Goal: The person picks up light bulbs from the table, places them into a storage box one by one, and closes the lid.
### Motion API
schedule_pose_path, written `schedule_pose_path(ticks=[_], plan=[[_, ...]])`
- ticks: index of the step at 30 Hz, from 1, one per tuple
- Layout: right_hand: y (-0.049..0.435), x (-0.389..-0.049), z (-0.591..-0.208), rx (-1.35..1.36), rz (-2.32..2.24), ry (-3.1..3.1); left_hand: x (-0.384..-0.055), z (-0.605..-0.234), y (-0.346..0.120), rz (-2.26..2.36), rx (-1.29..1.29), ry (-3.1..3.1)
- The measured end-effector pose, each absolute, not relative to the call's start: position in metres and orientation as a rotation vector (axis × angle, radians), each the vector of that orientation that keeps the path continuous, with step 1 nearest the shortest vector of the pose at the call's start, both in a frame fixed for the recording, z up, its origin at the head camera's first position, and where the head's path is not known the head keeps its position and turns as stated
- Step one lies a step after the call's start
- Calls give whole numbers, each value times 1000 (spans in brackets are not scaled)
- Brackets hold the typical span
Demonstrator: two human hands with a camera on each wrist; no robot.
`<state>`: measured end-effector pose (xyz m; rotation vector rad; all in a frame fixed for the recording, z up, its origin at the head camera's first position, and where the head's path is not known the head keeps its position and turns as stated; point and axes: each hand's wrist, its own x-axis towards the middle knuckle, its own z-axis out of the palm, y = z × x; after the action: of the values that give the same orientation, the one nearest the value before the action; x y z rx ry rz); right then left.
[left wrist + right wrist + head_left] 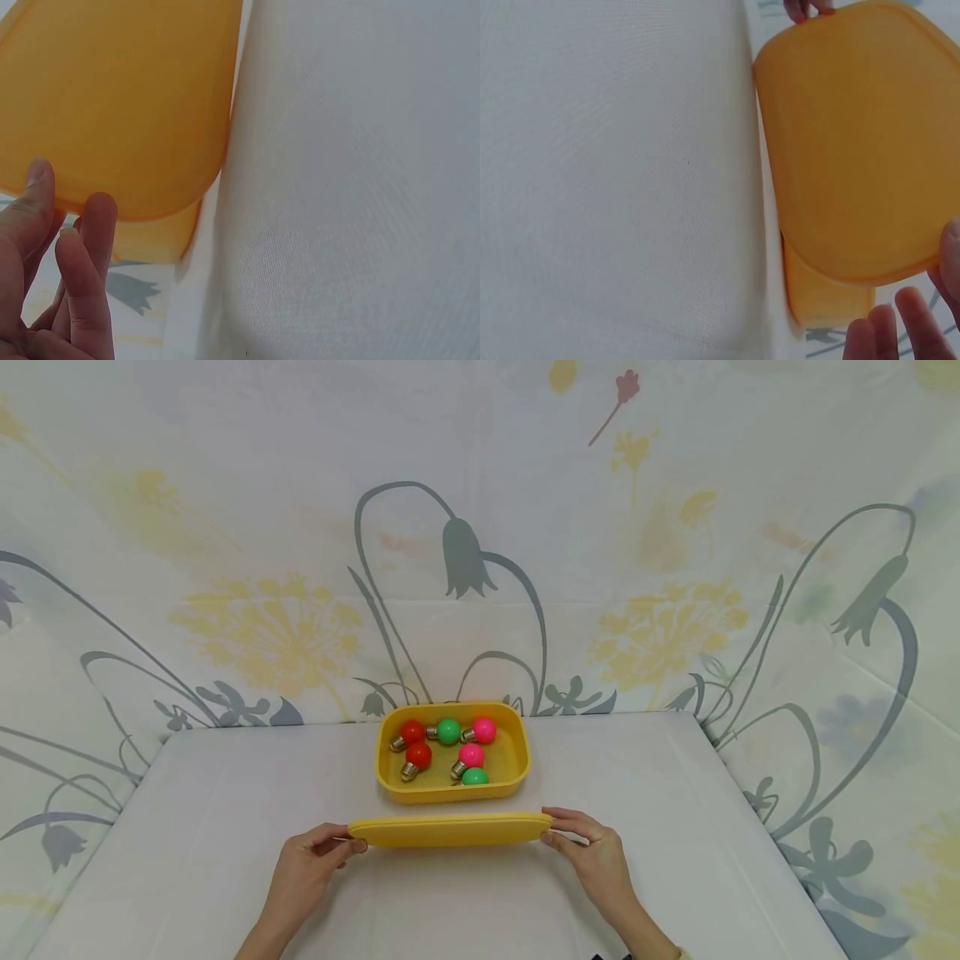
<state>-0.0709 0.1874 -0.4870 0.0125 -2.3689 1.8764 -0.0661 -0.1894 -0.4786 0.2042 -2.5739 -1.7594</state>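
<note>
Between both hands a yellow plastic lid (450,832) is held up on edge, its broad face toward me. My left hand (307,864) pinches the left end between thumb and fingers; my right hand (592,860) does the same at the right end. In the left wrist view the lid (127,97) fills the upper left, and in the right wrist view the lid (862,142) shows its rounded corners. Just behind it stands an open yellow container (453,795) holding several small bulbs: red (418,755), green (448,732) and pink (484,730), with metal screw bases.
A white cloth covers the table (645,793). Behind it and at the sides hangs a flower-patterned curtain (480,635), close to the container's far side. A small dark object (611,957) shows at the bottom edge near the right forearm.
</note>
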Motion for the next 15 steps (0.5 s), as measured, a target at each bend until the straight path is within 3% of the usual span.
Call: schedule_pose_path(ticks=[15], plan=[[186, -73, -487, 44, 1778, -2389, -67, -476, -189, -1782, 152, -2527]])
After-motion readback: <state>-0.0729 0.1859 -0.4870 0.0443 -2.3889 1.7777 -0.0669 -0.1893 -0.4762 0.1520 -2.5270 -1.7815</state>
